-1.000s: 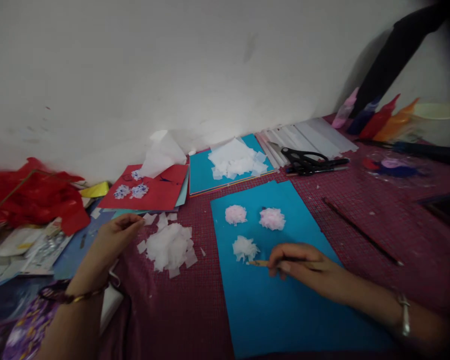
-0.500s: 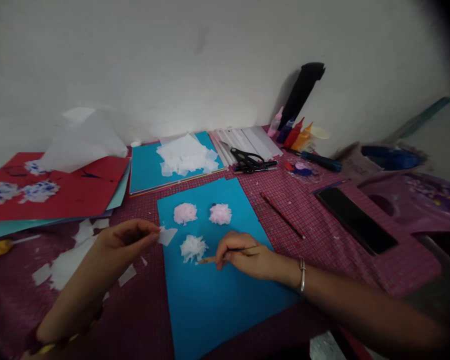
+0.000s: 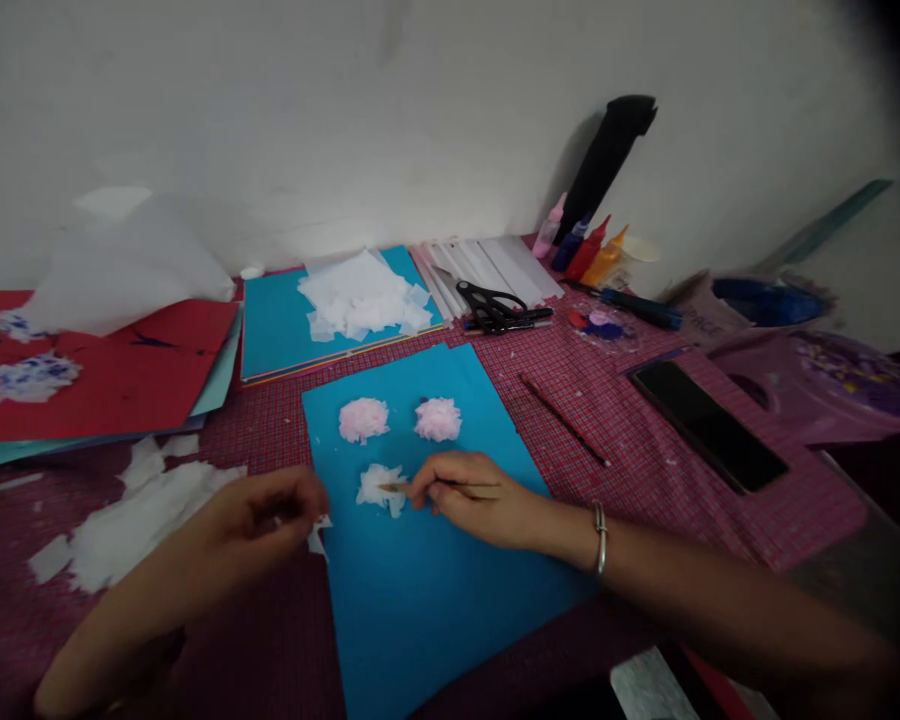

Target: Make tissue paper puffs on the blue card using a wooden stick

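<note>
A pinch of my left hand (image 3: 281, 510) has a small piece of white tissue paper (image 3: 319, 537) at its fingertips, by the left edge of a blue sheet (image 3: 420, 610). In my right hand (image 3: 469, 495) is a thin wooden stick (image 3: 487, 491), its tip at a white tissue flower (image 3: 375, 484) on the sheet. Above that flower sit two pale pink tissue flowers, one on the left (image 3: 363, 419) and one on the right (image 3: 438, 419). Loose white tissue squares (image 3: 146, 520) lie left of the sheet, partly behind my left forearm.
More tissue squares (image 3: 364, 300) rest on a blue stack behind. Scissors (image 3: 495, 305) and paint bottles (image 3: 587, 250) stand or lie at the back right. A dark thin rod (image 3: 562, 418) and a phone (image 3: 709, 425) are on the right. Red card (image 3: 150, 375) lies left.
My left hand has lowered, and its tissue piece now hangs down beside the sheet's edge. The stick's tip has moved from the white flower's lower edge up onto its middle. The view has shifted slightly.
</note>
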Demonstrator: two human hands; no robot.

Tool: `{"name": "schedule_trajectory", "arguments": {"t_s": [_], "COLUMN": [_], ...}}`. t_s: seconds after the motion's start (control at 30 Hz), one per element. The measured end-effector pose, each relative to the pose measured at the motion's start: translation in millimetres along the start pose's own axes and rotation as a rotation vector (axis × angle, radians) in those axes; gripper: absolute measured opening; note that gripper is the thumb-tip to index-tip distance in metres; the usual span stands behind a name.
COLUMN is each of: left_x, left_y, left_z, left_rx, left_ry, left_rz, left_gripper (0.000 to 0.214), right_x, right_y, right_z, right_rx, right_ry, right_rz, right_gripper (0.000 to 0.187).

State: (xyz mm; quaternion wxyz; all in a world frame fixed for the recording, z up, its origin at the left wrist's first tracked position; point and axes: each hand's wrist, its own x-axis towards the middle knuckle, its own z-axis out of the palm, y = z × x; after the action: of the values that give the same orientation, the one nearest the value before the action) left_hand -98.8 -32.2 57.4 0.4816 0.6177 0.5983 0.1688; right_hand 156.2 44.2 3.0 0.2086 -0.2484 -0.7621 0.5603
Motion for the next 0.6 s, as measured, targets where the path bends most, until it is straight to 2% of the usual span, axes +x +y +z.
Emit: {"name": "schedule_trajectory", "arguments": {"t_s": [0.07,0.13,0.37,0.47,0.6], "left_x": [1.5,4.2,21.4,29.4,36.6], "left_y": [2.4,2.2,-7.6,-12.7,-18.8], "left_z": [4.3,9.8,36.3,45.5,50.4], "left_rx": [0.035,0.056,0.042,0.020,-0.023], "left_ry": [-0.050,-0.048,0.021,0.088,0.150], "left_rz": [0.005,0.008,-0.026,-0.008,0.018], "left_gripper": [0.009,0.008,0.013,0.011,0.011], "right_x": [0.4,0.7,0.4,-3.9,-14.2], "right_y": [-1.5,-2.9,-3.6,-1.6,-1.7], "right_z": [-0.4,-0.8,-1.9,-3.7,-4.9], "right_rx": [-0.042,-0.067,0.058,0.138,0.179], "right_ry": [0.004,0.002,-0.012,0.041,0.103], "right_rz": [-0.021,-0.037,-0.008,0.001,-0.099], "right_gripper": [0.025,0.025,0.024,0.022,0.022]}}
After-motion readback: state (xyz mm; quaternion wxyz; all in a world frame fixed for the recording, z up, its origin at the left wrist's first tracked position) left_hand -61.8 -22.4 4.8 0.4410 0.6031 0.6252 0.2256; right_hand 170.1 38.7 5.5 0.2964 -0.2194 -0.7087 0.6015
